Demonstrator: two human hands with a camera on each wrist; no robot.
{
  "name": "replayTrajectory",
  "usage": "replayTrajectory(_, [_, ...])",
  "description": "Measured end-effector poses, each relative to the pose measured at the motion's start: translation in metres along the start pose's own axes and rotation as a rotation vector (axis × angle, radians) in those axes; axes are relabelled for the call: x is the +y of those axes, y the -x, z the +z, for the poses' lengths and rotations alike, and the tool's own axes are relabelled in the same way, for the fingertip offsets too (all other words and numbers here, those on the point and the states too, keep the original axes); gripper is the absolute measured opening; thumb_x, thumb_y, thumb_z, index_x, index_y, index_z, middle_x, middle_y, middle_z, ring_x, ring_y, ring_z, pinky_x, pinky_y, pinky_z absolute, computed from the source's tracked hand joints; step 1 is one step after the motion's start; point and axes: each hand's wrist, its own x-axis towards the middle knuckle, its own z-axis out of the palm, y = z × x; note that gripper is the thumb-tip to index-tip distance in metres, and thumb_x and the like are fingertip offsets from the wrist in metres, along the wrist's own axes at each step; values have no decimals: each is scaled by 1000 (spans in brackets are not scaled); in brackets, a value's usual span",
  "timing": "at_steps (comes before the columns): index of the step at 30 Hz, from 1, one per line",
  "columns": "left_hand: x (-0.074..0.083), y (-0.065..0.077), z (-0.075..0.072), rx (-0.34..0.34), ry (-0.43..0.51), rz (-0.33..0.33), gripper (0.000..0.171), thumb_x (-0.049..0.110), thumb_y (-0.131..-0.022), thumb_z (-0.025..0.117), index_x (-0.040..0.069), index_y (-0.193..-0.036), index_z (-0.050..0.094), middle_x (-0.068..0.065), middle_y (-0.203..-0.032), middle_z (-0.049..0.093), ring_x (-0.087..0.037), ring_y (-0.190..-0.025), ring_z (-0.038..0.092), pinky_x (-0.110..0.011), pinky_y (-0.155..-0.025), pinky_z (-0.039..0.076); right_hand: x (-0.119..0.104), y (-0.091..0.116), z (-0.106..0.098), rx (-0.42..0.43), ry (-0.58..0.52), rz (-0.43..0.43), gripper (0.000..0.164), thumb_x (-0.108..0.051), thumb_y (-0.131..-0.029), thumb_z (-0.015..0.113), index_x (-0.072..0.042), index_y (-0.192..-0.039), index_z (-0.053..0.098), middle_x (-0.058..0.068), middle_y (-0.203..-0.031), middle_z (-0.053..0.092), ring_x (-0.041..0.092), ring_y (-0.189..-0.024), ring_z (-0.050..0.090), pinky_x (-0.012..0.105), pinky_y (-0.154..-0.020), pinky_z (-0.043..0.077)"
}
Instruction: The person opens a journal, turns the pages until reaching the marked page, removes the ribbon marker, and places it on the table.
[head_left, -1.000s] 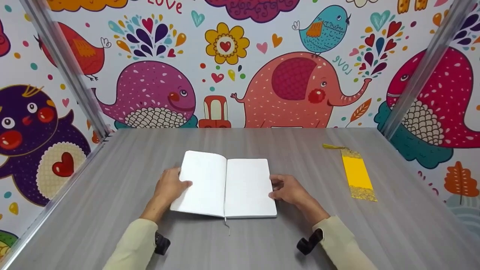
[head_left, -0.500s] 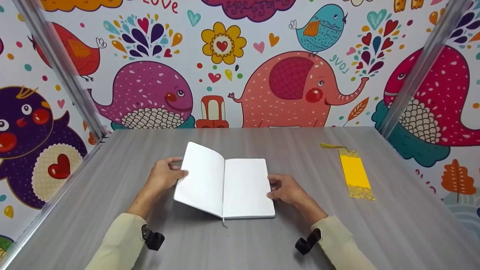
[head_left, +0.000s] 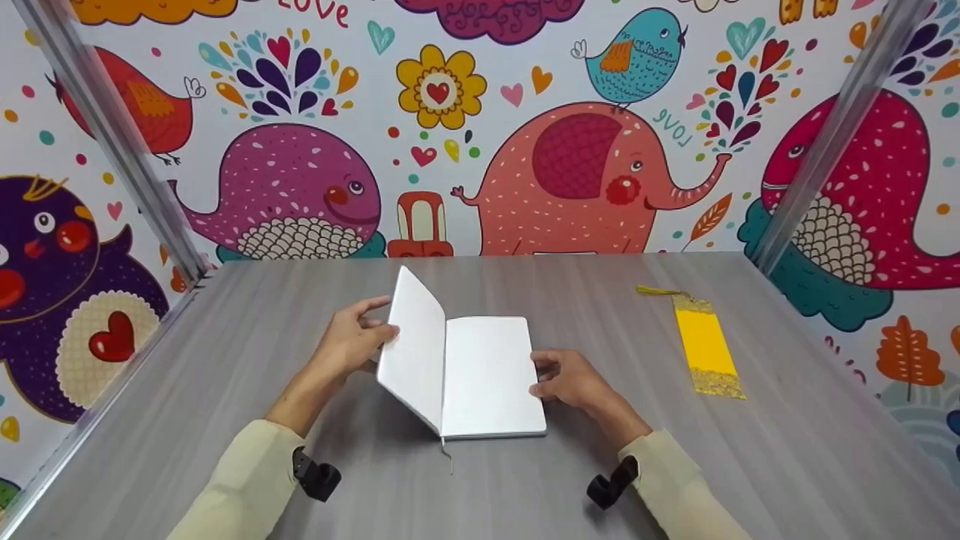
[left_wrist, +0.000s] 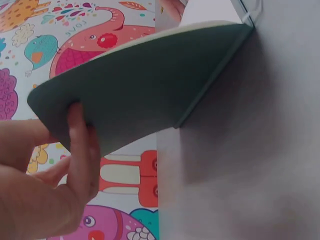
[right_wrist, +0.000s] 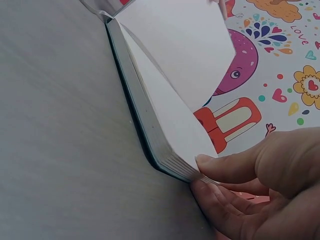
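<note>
An open notebook (head_left: 491,379) with blank white pages lies on the table in the head view. Its left side is raised steeply, and the dark green cover (left_wrist: 135,85) shows from behind in the left wrist view. My left hand (head_left: 351,341) pinches that raised side at its outer edge, thumb on the page and fingers behind the cover. At the right edge my right hand (head_left: 574,379) grips the thick page block, thumb on top and fingers against its side in the right wrist view. A thin ribbon (head_left: 446,454) hangs out at the bottom of the spine.
A yellow bookmark (head_left: 705,345) with glittery ends and a tassel (head_left: 656,290) lies to the right on the grey table (head_left: 525,495). A wall with cartoon animals (head_left: 577,180) stands behind, and metal posts (head_left: 817,165) rise at both back corners.
My left hand has lifted the left side of the notebook from nearly flat to steeply upright, swinging it toward the spine. My right hand keeps its hold on the right edge.
</note>
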Motion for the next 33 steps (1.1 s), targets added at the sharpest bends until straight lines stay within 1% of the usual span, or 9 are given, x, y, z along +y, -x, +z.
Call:
replayTrajectory(4, [7, 3, 9, -32, 9, 2, 56, 9, -86, 57, 12, -139, 38, -20, -116, 51, -21, -78, 64, -39, -61, 56, 0, 0, 1, 3, 2, -8, 54, 4, -70, 74, -3, -121, 58, 10, -107, 62, 18, -90, 59, 29, -66, 53])
replayTrajectory(8, [11, 6, 18, -75, 39, 6, 60, 9, -84, 59, 10, -139, 37, -20, -121, 49, -25, -88, 64, -40, -67, 56, -1, -1, 0, 5, 0, -11, 54, 4, -70, 74, -4, -121, 58, 10, -107, 62, 18, -89, 59, 29, -65, 53])
replayTrajectory(12, [13, 9, 29, -99, 30, 6, 61, 13, -83, 63, 11, -138, 38, -19, -124, 50, -26, -95, 62, -39, -73, 56, 0, 0, 0, -11, -8, -11, 55, 2, -70, 74, -4, -122, 57, 11, -108, 61, 17, -87, 59, 28, -65, 53])
replayTrajectory(16, [11, 12, 40, -110, 17, 34, 62, 18, -82, 65, 12, -138, 39, -17, -127, 50, -25, -101, 61, -38, -77, 55, 2, 0, -2, -32, -24, -17, 55, 2, -71, 74, -3, -122, 57, 11, -109, 61, 16, -84, 58, 28, -65, 53])
replayTrajectory(18, [10, 13, 46, -119, 18, 53, 63, 22, -82, 66, 13, -138, 39, -16, -128, 50, -24, -102, 60, -37, -79, 55, 3, -1, -4, -41, -37, -22, 54, 3, -71, 73, -3, -122, 57, 12, -109, 61, 16, -83, 58, 28, -65, 54])
replayTrajectory(22, [6, 15, 56, -143, 14, 89, 67, 33, -81, 68, 14, -138, 39, -14, -129, 50, -23, -106, 59, -39, -85, 52, 6, -2, -6, -83, -106, -22, 55, 6, -72, 71, 0, -124, 55, 15, -113, 59, 16, -84, 60, 31, -69, 55])
replayTrajectory(26, [1, 14, 64, -174, -11, 116, 70, 45, -80, 66, 16, -138, 40, -12, -131, 50, -23, -112, 56, -42, -92, 48, 7, -4, -8, -114, -158, -22, 54, 5, -72, 71, 2, -124, 54, 17, -114, 58, 16, -83, 61, 33, -71, 56])
replayTrajectory(30, [-6, 13, 73, -225, -16, 142, 72, 50, -80, 63, 17, -140, 38, -12, -133, 48, -26, -118, 53, -46, -98, 43, 10, -7, -10, -134, -188, -23, 44, 0, -81, 65, 1, -124, 54, 18, -114, 59, 18, -83, 63, 34, -70, 56])
replayTrajectory(33, [-14, 13, 79, -248, -30, 157, 72, 49, -81, 62, 17, -140, 37, -12, -135, 47, -29, -122, 49, -48, -100, 40, 12, -9, -12, -157, -247, 7, 37, -7, -89, 56, 2, -125, 53, 18, -112, 62, 19, -85, 65, 34, -69, 56])
